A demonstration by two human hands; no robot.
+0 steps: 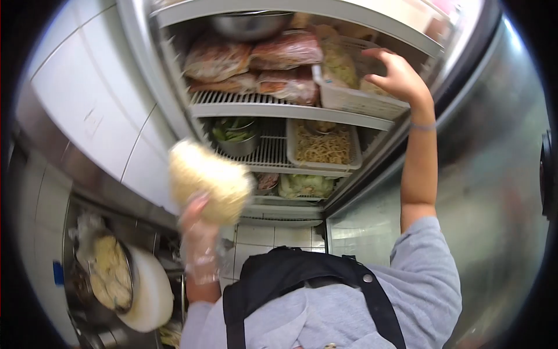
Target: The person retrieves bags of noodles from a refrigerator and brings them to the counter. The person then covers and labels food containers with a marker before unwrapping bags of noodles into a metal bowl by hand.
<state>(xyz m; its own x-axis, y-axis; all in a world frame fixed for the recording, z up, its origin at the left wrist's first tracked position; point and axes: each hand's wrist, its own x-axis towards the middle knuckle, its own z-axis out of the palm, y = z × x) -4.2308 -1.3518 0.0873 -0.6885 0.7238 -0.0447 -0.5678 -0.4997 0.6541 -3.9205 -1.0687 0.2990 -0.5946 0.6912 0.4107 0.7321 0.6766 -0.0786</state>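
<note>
In a clear plastic glove, my left hand (pixel 199 227) grips a bag of pale, shredded-looking food (pixel 209 177), blurred by motion, left of the open fridge's shelves. My bare right hand (pixel 398 75) is raised with thumb and fingers apart and nothing between them. It hovers over the right side of a white plastic basket (pixel 363 100) on the upper shelf. Bagged greenish-yellow food (pixel 339 64) lies in that basket. Wrapped reddish packages (pixel 285 52) are stacked to the basket's left.
Lower shelves hold a metal pot of green vegetables (pixel 238 139), a white tray (pixel 356 160) of noodle-like strands and a leafy vegetable (pixel 305 186). The fridge door (pixel 482 221) stands open at right. A bowl of pale pieces (pixel 110 273) sits at lower left beside a white container (pixel 154 285).
</note>
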